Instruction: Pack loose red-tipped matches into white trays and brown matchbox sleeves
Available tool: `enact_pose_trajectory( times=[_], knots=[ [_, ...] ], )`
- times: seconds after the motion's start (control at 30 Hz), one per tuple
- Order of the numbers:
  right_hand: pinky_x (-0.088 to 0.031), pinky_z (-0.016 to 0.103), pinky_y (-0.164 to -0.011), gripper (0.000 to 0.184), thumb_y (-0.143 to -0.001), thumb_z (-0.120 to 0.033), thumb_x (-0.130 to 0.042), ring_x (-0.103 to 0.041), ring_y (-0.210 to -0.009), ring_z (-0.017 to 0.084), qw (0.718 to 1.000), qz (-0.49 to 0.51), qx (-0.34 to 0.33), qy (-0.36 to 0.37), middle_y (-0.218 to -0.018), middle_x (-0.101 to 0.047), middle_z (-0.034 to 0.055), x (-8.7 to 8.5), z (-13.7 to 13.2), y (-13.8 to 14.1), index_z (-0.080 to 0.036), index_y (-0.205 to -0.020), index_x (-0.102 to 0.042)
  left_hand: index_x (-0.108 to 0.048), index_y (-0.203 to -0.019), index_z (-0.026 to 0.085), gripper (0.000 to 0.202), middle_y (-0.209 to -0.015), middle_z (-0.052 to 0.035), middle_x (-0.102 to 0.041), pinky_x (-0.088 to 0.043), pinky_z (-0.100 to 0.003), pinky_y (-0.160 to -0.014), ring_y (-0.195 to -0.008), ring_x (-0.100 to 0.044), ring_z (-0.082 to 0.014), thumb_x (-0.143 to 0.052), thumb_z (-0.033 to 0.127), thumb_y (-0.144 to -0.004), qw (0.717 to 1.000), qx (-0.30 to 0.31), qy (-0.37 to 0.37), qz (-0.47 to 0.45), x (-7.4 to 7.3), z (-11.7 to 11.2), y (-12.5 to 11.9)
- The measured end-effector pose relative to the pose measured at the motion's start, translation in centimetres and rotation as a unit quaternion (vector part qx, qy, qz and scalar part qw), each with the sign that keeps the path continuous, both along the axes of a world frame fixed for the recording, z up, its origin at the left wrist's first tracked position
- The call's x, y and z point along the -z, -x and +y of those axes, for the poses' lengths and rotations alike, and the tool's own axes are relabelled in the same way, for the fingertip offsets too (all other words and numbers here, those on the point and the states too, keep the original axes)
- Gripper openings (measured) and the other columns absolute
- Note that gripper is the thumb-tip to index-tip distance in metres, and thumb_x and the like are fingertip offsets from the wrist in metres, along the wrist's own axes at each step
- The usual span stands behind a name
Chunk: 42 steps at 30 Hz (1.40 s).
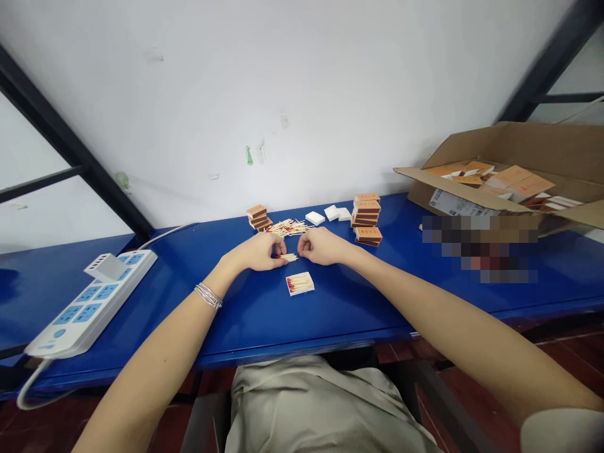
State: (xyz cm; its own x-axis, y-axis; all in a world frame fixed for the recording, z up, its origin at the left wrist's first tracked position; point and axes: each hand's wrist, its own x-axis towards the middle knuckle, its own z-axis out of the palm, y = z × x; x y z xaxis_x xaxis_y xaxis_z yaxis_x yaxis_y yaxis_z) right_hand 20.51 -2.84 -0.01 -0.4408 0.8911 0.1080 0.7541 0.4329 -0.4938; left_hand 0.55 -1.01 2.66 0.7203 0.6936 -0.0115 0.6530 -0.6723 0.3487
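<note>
My left hand [265,251] is closed on a small bunch of matches [289,257], their pale ends pointing right. Just right of them, my right hand [318,245] has its fingers curled together near the tips of the sticks; whether anything is pinched in it I cannot make out. In front of both hands a white matchbox tray [312,288] lies flat with red-headed matches in it. Behind the hands is a loose heap of matches [289,226], partly hidden by the fingers.
Stacked matchboxes stand left [257,212] and right [367,206] of the heap. White trays [315,218] lie between. A cardboard box [415,179] of matchboxes sits on the right, a power strip [94,302] on the left. The wall closes off the back.
</note>
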Motion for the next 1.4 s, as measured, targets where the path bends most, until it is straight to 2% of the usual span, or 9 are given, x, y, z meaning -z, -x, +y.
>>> enact_pose_trajectory(
  times=[0.13, 0.23, 0.33, 0.4, 0.53, 0.73, 0.83, 1.17, 1.4],
  knots=[
    [-0.043, 0.019, -0.061, 0.013, -0.071, -0.01, -0.061, -0.063, -0.066, 0.012, 1.0, 0.005, -0.003, 0.001, -0.074, -0.071, 0.0026, 0.0, 0.1, -0.1, -0.015, -0.078, -0.07, -0.065, -0.086, 0.015, 0.024, -0.082, -0.0035, -0.069, -0.043, -0.024, -0.059, -0.062, -0.056, -0.0116, -0.066, 0.035, -0.074, 1.0, 0.009, -0.01, 0.005, 0.0, 0.0, -0.1],
    [-0.043, 0.02, -0.063, 0.014, -0.076, -0.017, -0.061, -0.062, -0.067, 0.012, 1.0, 0.005, 0.0, -0.016, -0.079, -0.071, 0.0041, -0.1, 0.2, -0.2, -0.014, -0.085, -0.072, -0.065, -0.086, 0.015, 0.022, -0.082, -0.0035, -0.068, -0.042, -0.024, -0.059, -0.062, -0.056, -0.0118, -0.065, 0.034, -0.075, 1.0, 0.011, -0.02, 0.011, 0.0, -0.1, -0.1],
    [-0.043, 0.022, -0.065, 0.027, -0.077, -0.031, -0.067, -0.06, -0.071, 0.014, 0.999, -0.005, -0.043, -0.029, -0.09, -0.072, 0.0064, 0.0, 0.1, -0.1, -0.014, -0.096, -0.072, -0.064, -0.083, 0.014, 0.018, -0.08, -0.0035, -0.067, -0.042, -0.024, -0.058, -0.062, -0.056, -0.0116, -0.064, 0.03, -0.074, 0.999, 0.014, -0.032, 0.018, 0.0, -0.1, -0.2],
    [-0.043, 0.023, -0.066, 0.031, -0.075, -0.035, -0.069, -0.059, -0.072, 0.014, 0.997, -0.014, -0.067, -0.048, -0.092, -0.071, 0.0073, 0.1, 0.0, 0.1, -0.013, -0.097, -0.073, -0.063, -0.082, 0.014, 0.017, -0.079, -0.0034, -0.067, -0.041, -0.024, -0.057, -0.061, -0.055, -0.0113, -0.064, 0.029, -0.074, 0.999, 0.019, -0.037, 0.019, 0.0, -0.2, -0.2],
    [-0.039, 0.023, -0.064, 0.024, -0.078, -0.033, -0.067, -0.057, -0.067, 0.013, 0.995, -0.013, -0.06, -0.078, -0.079, -0.069, 0.0059, 0.4, -0.1, 0.6, -0.014, -0.089, -0.074, -0.062, -0.08, 0.014, 0.015, -0.077, -0.003, -0.066, -0.041, -0.024, -0.058, -0.06, -0.055, -0.011, -0.063, 0.027, -0.074, 0.998, 0.027, -0.045, 0.018, 0.1, -0.1, -0.2],
    [-0.036, 0.022, -0.059, 0.016, -0.081, -0.027, -0.063, -0.052, -0.061, 0.011, 0.995, -0.02, -0.057, -0.073, -0.07, -0.066, 0.004, 0.6, -0.3, 1.0, -0.013, -0.08, -0.07, -0.061, -0.079, 0.014, 0.013, -0.075, -0.0026, -0.065, -0.04, -0.025, -0.058, -0.061, -0.054, -0.012, -0.062, 0.026, -0.074, 0.998, 0.034, -0.055, 0.015, 0.4, 0.1, -0.3],
    [-0.036, 0.023, -0.059, 0.015, -0.084, -0.026, -0.061, -0.053, -0.062, 0.012, 0.995, -0.029, -0.057, -0.07, -0.071, -0.066, 0.0047, 0.7, -0.3, 1.1, -0.013, -0.078, -0.067, -0.06, -0.078, 0.015, 0.011, -0.075, -0.0027, -0.065, -0.04, -0.025, -0.059, -0.063, -0.055, -0.0126, -0.062, 0.025, -0.075, 0.997, 0.036, -0.061, 0.017, 0.4, 0.0, -0.3],
    [-0.04, 0.023, -0.068, 0.008, -0.085, -0.018, -0.057, -0.06, -0.077, 0.015, 0.997, -0.043, -0.038, -0.058, -0.088, -0.069, 0.0088, 0.9, -0.4, 1.3, -0.014, -0.088, -0.064, -0.065, -0.081, 0.016, 0.016, -0.079, -0.0043, -0.068, -0.04, -0.026, -0.061, -0.066, -0.057, -0.0146, -0.059, 0.03, -0.08, 0.995, 0.034, -0.087, 0.043, 0.3, -0.1, -0.5],
    [-0.04, 0.026, -0.068, 0.013, -0.088, -0.023, -0.055, -0.061, -0.077, 0.017, 0.992, -0.083, -0.048, -0.078, -0.085, -0.069, 0.0088, 0.6, -0.6, 1.2, -0.015, -0.084, -0.065, -0.071, -0.079, 0.018, 0.019, -0.078, -0.0052, -0.069, -0.039, -0.027, -0.061, -0.066, -0.058, -0.0162, -0.058, 0.032, -0.081, 0.989, 0.023, -0.121, 0.08, 0.2, -0.3, -0.6]
  ],
)
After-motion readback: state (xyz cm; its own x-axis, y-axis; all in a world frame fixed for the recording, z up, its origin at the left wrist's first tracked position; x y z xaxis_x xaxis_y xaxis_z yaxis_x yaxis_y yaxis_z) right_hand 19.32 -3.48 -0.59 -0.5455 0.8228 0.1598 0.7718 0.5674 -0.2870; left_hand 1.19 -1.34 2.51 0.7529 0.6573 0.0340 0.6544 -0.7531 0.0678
